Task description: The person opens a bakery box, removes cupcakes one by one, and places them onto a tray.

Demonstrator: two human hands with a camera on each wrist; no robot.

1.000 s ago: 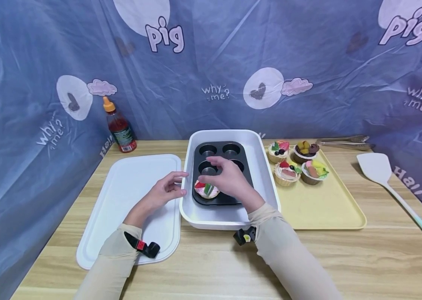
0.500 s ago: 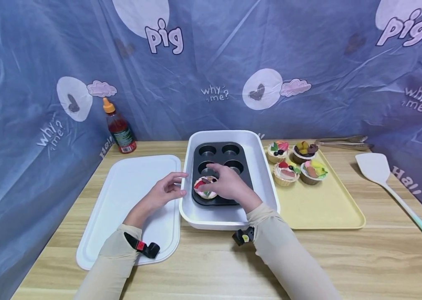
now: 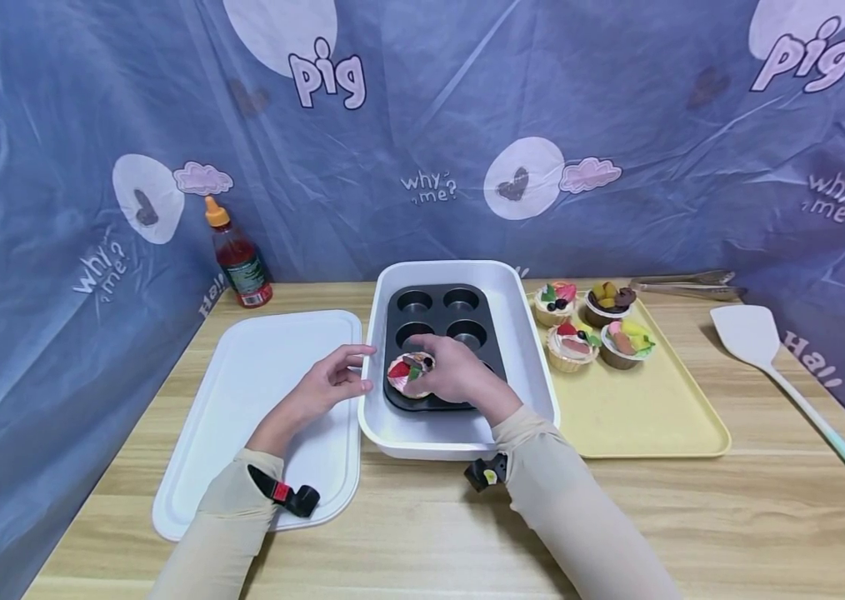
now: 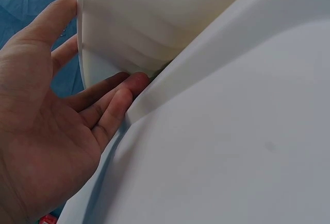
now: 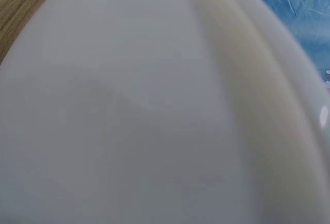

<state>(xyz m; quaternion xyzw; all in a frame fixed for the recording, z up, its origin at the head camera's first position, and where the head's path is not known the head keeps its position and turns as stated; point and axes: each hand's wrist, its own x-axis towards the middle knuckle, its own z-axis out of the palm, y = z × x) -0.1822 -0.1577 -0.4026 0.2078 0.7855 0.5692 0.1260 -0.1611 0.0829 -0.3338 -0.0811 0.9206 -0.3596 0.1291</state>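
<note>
In the head view a cupcake (image 3: 402, 372) with pink cream, a strawberry and green topping sits in the near left cup of the black muffin pan (image 3: 447, 403). My right hand (image 3: 460, 375) is over the pan, its thumb and fingers around the cupcake's right side, gripping it; the exact contact is partly hidden. The pan lies inside a deep white tub (image 3: 422, 447). At the tub's left wall rests my left hand (image 3: 319, 385), fingers loosely bent and holding nothing. Close up in the left wrist view, its fingertips touch the tub's outer wall (image 4: 139, 33). The right wrist view shows only white tub wall (image 5: 129, 131).
A flat white board (image 3: 257, 375) lies left of the tub. On the right, a yellow tray (image 3: 655, 417) bears several cupcakes (image 3: 571, 346). Metal tongs (image 3: 692, 287) lie behind it, a white spatula (image 3: 752, 335) beyond. A sauce bottle (image 3: 244, 262) stands at the back left.
My right hand has come down from above the cupcake to its right side, with thumb and fingers closer together. More of the cupcake's topping shows, and it looks turned. The left hand has stayed put.
</note>
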